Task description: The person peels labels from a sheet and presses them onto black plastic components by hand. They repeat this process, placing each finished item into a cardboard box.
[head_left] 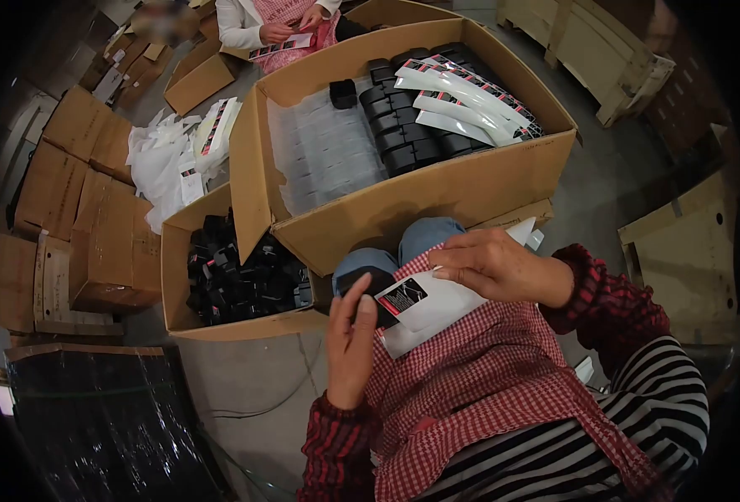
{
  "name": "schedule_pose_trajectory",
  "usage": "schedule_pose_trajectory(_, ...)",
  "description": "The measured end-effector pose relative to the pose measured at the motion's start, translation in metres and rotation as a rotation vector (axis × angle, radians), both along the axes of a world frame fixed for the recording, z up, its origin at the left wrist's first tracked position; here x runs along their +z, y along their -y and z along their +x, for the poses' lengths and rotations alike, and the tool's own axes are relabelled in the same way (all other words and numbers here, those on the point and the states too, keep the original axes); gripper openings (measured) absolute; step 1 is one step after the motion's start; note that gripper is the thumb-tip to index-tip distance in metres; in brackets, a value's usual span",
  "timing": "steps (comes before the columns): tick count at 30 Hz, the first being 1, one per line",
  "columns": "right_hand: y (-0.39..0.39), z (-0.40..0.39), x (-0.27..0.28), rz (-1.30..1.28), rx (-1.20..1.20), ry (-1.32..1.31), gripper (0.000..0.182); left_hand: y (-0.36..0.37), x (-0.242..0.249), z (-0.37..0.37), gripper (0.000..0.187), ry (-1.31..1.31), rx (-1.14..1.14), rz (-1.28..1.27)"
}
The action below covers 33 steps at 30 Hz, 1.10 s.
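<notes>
My left hand [351,341] holds a small black plastic part [365,280] between its thumb and fingers, above my lap. Right beside it lies a white strip of stickers [441,308], with one black-and-red printed label [402,303] at its left end, touching or very close to the black part. My right hand [491,266] pinches the strip's upper edge with thumb and fingertips. Part of the strip is hidden behind that hand.
A large carton [437,191] ahead holds rows of black parts [399,125], clear plastic packing [324,151] and label strips [470,96]. A lower carton [244,329] contains loose black parts. Another person [282,29] handles a strip beyond. Stacked boxes [106,243] stand left.
</notes>
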State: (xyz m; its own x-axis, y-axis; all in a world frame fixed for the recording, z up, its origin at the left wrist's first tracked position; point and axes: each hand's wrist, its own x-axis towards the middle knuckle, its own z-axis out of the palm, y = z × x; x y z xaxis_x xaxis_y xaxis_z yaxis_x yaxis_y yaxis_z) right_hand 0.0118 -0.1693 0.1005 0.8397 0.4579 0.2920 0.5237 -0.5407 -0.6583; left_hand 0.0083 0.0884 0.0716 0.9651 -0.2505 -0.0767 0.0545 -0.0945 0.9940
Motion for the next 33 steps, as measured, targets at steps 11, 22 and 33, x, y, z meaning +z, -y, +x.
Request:
schedule_pose_trajectory(11, 0.020, -0.049, 0.051, -0.045, -0.195, 0.328, 0.049, 0.071, 0.022, -0.007, 0.019, -0.191, -0.173, -0.228)
schedule_pose_trajectory(22, 0.025, -0.068, 0.006, 0.166, -0.369, 0.220, 0.056, 0.103, 0.006, -0.012, 0.019, -0.173, -0.156, -0.331)
schedule_pose_trajectory(33, 0.047, -0.059, 0.012, 0.294, -0.172, -0.226, 0.026, 0.095, 0.013, -0.010, 0.016, -0.181, -0.346, -0.147)
